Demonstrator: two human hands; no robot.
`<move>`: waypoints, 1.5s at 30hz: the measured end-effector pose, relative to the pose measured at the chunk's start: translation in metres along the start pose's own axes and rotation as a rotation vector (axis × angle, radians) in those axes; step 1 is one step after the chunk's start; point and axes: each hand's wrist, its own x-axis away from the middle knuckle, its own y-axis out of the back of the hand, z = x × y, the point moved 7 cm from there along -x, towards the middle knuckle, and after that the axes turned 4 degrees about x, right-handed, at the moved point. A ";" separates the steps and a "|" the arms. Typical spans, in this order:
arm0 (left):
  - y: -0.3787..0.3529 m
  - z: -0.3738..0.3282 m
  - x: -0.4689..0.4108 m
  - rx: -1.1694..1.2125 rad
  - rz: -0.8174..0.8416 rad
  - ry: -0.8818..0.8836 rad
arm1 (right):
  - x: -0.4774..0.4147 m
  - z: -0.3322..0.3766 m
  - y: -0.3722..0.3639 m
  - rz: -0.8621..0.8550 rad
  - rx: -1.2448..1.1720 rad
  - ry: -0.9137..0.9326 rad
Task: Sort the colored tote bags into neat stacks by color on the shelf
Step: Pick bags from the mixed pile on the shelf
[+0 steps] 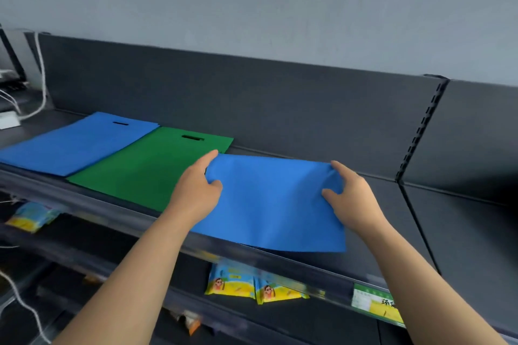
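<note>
Nearest, on the lower level, yellow snack packets (252,287). Above them, left hand (196,190) and right hand (354,196), each pinching one side edge of a blue tote bag (274,204), thumbs on top. Bag held over the shelf (92,199), near edge past the front rail. Just left, a green stack (145,168); beyond, a blue stack (73,143), touching it, near the back panel (252,98).

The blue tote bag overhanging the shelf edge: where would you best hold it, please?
Take the blue tote bag at both side edges near its far corners, left grip from the left, right grip from the right: wide, limp, flat cloth would likely sag from one point.
</note>
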 end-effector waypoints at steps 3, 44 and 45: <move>0.021 0.003 -0.011 0.023 -0.016 -0.018 | -0.007 0.021 -0.010 -0.022 -0.043 0.041; 0.334 0.093 -0.232 0.355 -0.071 -0.275 | -0.082 0.375 -0.175 -0.319 -0.115 0.297; 0.338 0.102 -0.238 0.345 -0.058 -0.265 | -0.083 0.377 -0.186 -0.318 -0.107 0.282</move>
